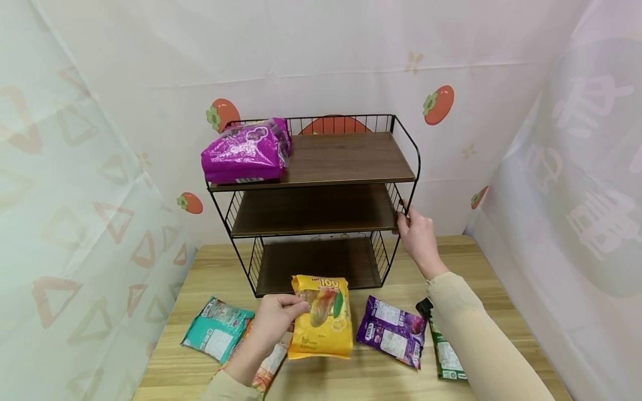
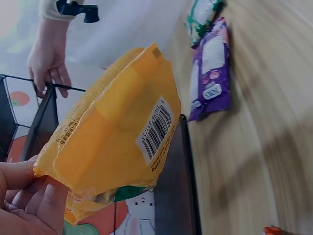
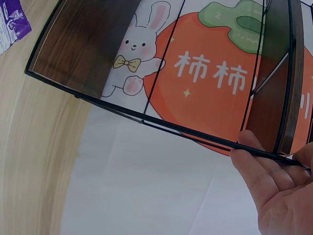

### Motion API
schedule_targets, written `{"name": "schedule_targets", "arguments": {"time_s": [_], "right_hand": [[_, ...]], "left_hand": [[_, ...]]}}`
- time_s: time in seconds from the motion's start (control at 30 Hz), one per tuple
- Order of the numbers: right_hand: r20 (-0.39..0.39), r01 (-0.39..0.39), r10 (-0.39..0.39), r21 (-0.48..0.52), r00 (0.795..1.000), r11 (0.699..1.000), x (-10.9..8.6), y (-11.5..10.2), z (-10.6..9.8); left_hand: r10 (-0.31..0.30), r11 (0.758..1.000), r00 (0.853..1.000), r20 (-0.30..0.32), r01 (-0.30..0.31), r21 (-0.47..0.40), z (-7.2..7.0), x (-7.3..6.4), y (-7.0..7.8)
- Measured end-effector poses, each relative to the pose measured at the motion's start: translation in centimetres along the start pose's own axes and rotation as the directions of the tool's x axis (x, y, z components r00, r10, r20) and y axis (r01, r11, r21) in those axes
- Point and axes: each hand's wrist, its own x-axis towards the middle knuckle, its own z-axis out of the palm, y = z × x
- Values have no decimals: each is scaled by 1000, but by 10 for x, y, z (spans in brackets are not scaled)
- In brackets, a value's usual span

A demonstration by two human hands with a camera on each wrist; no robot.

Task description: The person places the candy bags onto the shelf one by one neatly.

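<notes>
Your left hand (image 1: 273, 320) pinches the yellow bag (image 1: 323, 337) by its left edge, thumb against fingers, holding it above the wooden table (image 1: 321, 384) before the lowest shelf of the black-framed rack (image 1: 351, 159). Your right hand (image 1: 420, 236) curls its fingers round the rack's right side frame, at middle-shelf height. A magenta bag (image 1: 246, 156) rests on the top shelf, at left.
</notes>
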Motion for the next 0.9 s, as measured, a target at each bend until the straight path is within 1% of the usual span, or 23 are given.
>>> {"name": "schedule_targets", "arguments": {"time_s": [0.27, 0.43, 0.67, 0.8, 0.9], "right_hand": [[17, -13, 14, -16, 1000, 1000, 1, 0, 0], [13, -9, 9, -19, 1000, 1000, 1, 0, 0], [38, -19, 17, 29, 999, 999, 0, 2, 1], [36, -17, 16, 26, 999, 1000, 0, 2, 0], [27, -8, 7, 18, 1000, 1000, 1, 2, 1]], "left_hand": [[33, 999, 999, -29, -34, -36, -4, 2, 14], [30, 998, 999, -36, -32, -58, -6, 3, 22], [44, 995, 998, -41, -48, -91, -6, 1, 38], [51, 992, 997, -54, -57, -112, -5, 1, 47], [50, 987, 997, -58, -58, -147, -5, 1, 54]]}}
